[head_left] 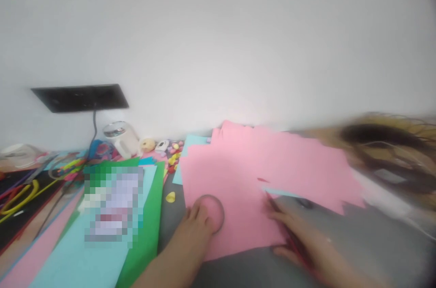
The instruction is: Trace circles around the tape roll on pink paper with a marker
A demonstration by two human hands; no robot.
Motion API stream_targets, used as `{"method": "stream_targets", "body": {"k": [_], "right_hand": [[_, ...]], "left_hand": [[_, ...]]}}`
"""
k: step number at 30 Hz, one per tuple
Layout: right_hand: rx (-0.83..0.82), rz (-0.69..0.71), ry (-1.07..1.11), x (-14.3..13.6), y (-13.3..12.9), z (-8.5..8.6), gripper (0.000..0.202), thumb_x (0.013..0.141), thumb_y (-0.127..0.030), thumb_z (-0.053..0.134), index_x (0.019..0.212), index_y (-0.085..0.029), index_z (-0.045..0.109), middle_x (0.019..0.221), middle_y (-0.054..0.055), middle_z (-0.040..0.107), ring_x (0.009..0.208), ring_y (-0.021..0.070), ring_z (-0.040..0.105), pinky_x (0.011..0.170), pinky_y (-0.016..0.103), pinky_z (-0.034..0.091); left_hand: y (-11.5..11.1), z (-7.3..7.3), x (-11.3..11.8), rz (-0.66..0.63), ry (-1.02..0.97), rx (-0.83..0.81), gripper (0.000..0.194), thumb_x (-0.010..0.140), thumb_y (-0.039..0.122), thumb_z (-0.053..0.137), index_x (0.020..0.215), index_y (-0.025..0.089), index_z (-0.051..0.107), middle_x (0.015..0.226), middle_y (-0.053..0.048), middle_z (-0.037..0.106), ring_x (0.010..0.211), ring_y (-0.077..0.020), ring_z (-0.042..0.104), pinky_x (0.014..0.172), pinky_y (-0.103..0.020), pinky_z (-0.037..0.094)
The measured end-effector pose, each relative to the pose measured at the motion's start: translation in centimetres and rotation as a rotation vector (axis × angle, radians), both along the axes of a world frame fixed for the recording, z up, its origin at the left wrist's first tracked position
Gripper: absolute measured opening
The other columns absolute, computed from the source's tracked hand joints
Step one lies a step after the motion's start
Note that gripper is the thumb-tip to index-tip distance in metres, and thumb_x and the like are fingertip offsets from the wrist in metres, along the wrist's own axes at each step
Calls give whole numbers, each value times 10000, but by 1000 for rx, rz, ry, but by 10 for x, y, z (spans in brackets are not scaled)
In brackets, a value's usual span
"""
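1. Two hands worked at the pink sheet point(238, 179); the left hand point(194, 240), fingers slightly apart, rested at the thin ring point(224, 215) on it, apparently steadying it.
2. The right hand point(315, 240) clamped a slim, pencil-like tool point(293, 241), blurred.
3. Steadiness called for light pressure.

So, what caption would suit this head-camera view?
Bare left hand at a thin grey ring on pink paper, right hand holding a slender dark-red pencil-like tool.

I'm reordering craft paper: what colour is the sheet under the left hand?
The sheet is pink, best seen in the head view.
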State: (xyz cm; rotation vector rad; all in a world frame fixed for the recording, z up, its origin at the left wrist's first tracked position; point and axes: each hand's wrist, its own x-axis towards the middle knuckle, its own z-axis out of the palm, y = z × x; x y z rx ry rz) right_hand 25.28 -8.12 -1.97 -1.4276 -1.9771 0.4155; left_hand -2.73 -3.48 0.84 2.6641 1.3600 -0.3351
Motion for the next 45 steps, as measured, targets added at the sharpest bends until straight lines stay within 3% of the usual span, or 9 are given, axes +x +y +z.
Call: {"method": "stream_targets", "body": {"k": [3, 8, 14, 21, 33, 39, 45], "right_hand": [[-13, 56, -93, -1, -2, -3, 471, 744, -374, 657, 1197, -323, 539, 1351, 66, 484, 1183, 287, 503, 911, 417, 494], [6, 100, -110, -9, 3, -12, 419, 801, -334, 598, 1208, -284, 513, 1371, 102, 455, 1175, 277, 513, 926, 417, 479], [64, 118, -119, -9, 7, -24, 423, 819, -309, 580, 1226, -254, 481, 1330, 131, 495, 1169, 259, 523, 936, 398, 468], [37, 121, -89, -7, 12, -21, 430, 804, -312, 601, 1211, -255, 475, 1339, 127, 488, 1200, 256, 493, 959, 399, 445], [-67, 112, -62, -5, 13, -29, 422, 772, -338, 625, 1182, -278, 543, 1338, 99, 491, 1176, 273, 515, 954, 368, 451], [-84, 81, -31, -9, 12, -21, 414, 744, -344, 645, 1149, -301, 573, 1307, 84, 521, 1154, 284, 532, 930, 366, 474], [-145, 80, -22, -10, 10, -15, 407, 778, -342, 608, 1180, -320, 549, 1309, 72, 515, 1199, 273, 491, 957, 383, 451]], "left_hand": [[-4, -12, -7, -11, -15, 68, 268, 803, 84, 448, 1027, 86, 593, 1220, -205, 520, 1222, -338, 412, 946, -471, 400], [-12, -26, -11, -87, -103, 257, 331, 801, 12, 360, 1035, 124, 567, 1221, -173, 530, 1230, -342, 406, 927, -497, 413], [-15, -26, 19, -159, -166, 302, 364, 781, 7, 372, 1097, 85, 536, 1217, -186, 531, 1221, -301, 424, 950, -435, 412], [-12, -37, 49, -293, -187, 486, 278, 822, 78, 405, 1040, 61, 578, 1041, -153, 613, 1175, -307, 461, 986, -453, 368], [-7, -40, 54, -273, -278, 501, 189, 813, 68, 442, 937, 98, 582, 1077, -178, 609, 1140, -329, 495, 897, -441, 437], [-7, -44, 54, -253, -354, 467, 133, 815, 112, 477, 907, 130, 573, 1104, -161, 594, 1131, -316, 504, 916, -441, 430], [1, -37, 55, -289, -336, 463, 215, 845, 115, 449, 1026, 117, 565, 1139, -144, 590, 1172, -260, 475, 981, -413, 382]]}}
